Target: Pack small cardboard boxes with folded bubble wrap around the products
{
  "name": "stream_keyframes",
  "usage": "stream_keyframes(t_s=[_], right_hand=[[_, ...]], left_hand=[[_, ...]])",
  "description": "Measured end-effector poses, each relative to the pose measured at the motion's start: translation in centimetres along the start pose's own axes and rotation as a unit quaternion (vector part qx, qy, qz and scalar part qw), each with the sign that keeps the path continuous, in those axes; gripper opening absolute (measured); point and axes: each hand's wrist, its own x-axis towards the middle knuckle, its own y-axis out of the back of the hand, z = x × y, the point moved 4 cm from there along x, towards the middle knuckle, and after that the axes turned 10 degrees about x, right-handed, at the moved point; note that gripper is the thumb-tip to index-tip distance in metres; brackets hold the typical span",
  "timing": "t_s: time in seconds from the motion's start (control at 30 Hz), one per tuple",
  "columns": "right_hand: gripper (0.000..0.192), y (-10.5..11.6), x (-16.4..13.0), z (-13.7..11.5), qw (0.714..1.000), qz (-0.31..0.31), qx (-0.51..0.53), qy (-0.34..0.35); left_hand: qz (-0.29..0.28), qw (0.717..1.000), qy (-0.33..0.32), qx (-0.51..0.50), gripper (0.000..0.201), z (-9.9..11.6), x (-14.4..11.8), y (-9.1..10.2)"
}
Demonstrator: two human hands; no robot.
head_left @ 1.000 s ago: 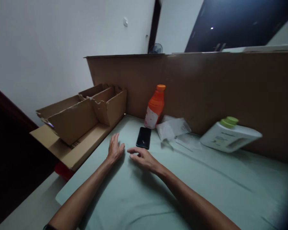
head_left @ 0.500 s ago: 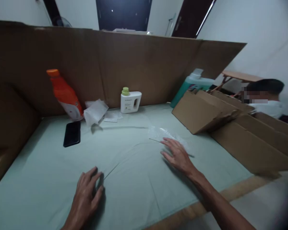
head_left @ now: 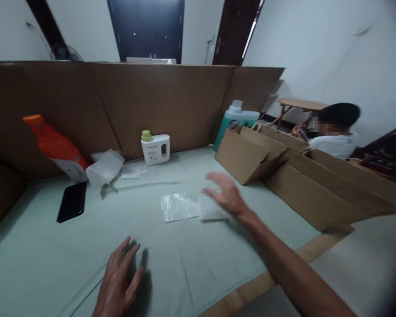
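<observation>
A flat strip of clear bubble wrap lies on the pale green cloth in the middle. My right hand hovers over its right end, fingers spread and blurred, with nothing seen in them. Part of the wrap is hidden behind that hand. My left hand rests low over the cloth, nearer to me, its fingers apart and nothing between them. Beside the left wrist runs a thin dark line; whether it is a crease or a thin strand I cannot tell.
Along the cardboard wall stand a leaning orange bottle, crumpled bubble wrap, a white jug and a teal jug. A black phone lies left. Cardboard boxes line the right edge; a person sits beyond.
My right hand has lifted off the bubble wrap, showing more of it. The faint thin line between my hands no longer shows there. The view has turned right and tilted up.
</observation>
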Motion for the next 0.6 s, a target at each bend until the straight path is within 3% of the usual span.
stream_keyframes(t_s=[0.07,0.13,0.23,0.3,0.43,0.5,0.6], right_hand=[[0.053,4.1,2.7,3.7,0.992,0.107,-0.054,-0.047],[0.069,7.1,5.1,7.6,0.979,0.166,-0.080,-0.084],[0.061,9.3,7.2,12.0,0.969,0.205,-0.093,-0.097],[0.052,10.0,7.9,13.8,0.972,0.214,-0.078,-0.056],[0.056,10.3,9.1,14.7,0.984,0.171,-0.023,0.051],[0.054,10.2,9.6,13.9,0.987,0.148,-0.011,0.056],[0.041,9.2,8.9,10.8,0.991,0.124,0.007,0.049]], left_hand=[[0.001,1.000,-0.018,0.012,0.042,1.3,0.9,0.3],[0.000,0.999,-0.049,0.023,0.044,3.4,2.7,-0.2],[-0.052,0.992,-0.099,0.049,0.054,6.8,7.2,-2.8],[-0.092,0.987,-0.108,0.071,0.055,8.3,10.6,-5.1],[-0.098,0.986,-0.106,0.081,0.015,9.0,14.6,-7.3],[-0.090,0.986,-0.113,0.081,0.014,8.4,14.2,-6.6],[-0.069,0.987,-0.126,0.067,0.017,6.7,10.7,-3.7]])
